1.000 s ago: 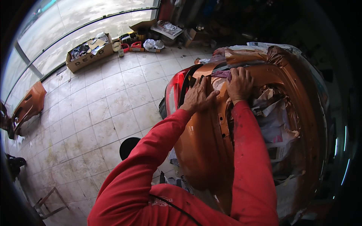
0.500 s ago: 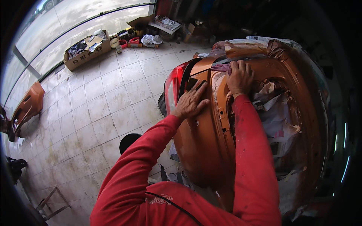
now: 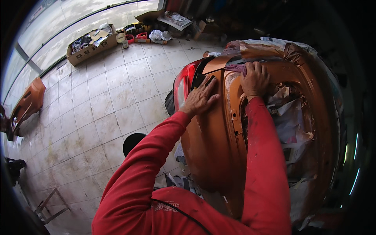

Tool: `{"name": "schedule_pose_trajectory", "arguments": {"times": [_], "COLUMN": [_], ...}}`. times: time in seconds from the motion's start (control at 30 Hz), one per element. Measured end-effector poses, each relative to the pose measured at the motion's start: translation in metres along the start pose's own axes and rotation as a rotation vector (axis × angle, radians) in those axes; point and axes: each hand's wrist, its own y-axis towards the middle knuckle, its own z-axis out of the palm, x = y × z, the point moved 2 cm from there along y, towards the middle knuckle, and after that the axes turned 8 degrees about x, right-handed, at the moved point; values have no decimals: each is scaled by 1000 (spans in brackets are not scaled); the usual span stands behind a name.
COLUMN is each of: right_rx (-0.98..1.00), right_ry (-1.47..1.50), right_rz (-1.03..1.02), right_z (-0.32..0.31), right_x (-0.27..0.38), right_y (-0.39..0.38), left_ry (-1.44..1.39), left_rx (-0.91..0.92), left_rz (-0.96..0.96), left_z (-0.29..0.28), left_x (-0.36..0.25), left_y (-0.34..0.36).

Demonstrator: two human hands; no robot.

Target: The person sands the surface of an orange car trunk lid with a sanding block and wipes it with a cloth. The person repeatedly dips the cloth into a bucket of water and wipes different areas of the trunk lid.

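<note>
Glossy orange car rear body panel [image 3: 219, 149] fills centre-right of frame. Left hand [image 3: 200, 98] flat, fingers spread, on panel beside red tail light [image 3: 182, 84]. Right hand [image 3: 255, 79] presses purple rag [image 3: 236, 68], upper centre.

A red long-sleeved shirt [image 3: 172, 203] is being worn. Both arms are being covered down to the wrists by its sleeves: the left sleeve [image 3: 149, 156] and the right sleeve [image 3: 266, 164]. The fabric is being marked by pale dusty smears, noted mostly on the right sleeve. A small pale printed emblem [image 3: 164, 206] is being shown on the chest area. A thin dark cord [image 3: 184, 213] is being seen lying across the shirt front. The left hand [image 3: 199, 98] and right hand [image 3: 254, 80] are being left bare, no gloves.
</note>
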Motion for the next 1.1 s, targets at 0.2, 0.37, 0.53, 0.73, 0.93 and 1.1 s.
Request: {"name": "schedule_pose_trajectory", "arguments": {"times": [0.2,0.37,0.53,0.73,0.93,1.1], "right_rx": [69,37,-14,12,8,47], "right_ry": [-11,-12,-13,-33,17,-11], "right_rz": [21,22,-1,21,-8,27], "right_z": [0,-2,5,0,-1,-1], "right_x": [-13,-11,-4,-13,3,-10], "right_y": [-7,-6,-3,-7,2,-9], "left_ry": [119,-2,123,63,121,153], "left_rx": [-146,-105,-124,-22,-136,13], "left_rz": [-16,-62,-75,-18,-66,155], "left_z": [67,35,13,41,4,55], "left_x": [-28,-19,-8,-25,-6,-63], "left_y": [-96,-60,-19,-88,12,-114]}}
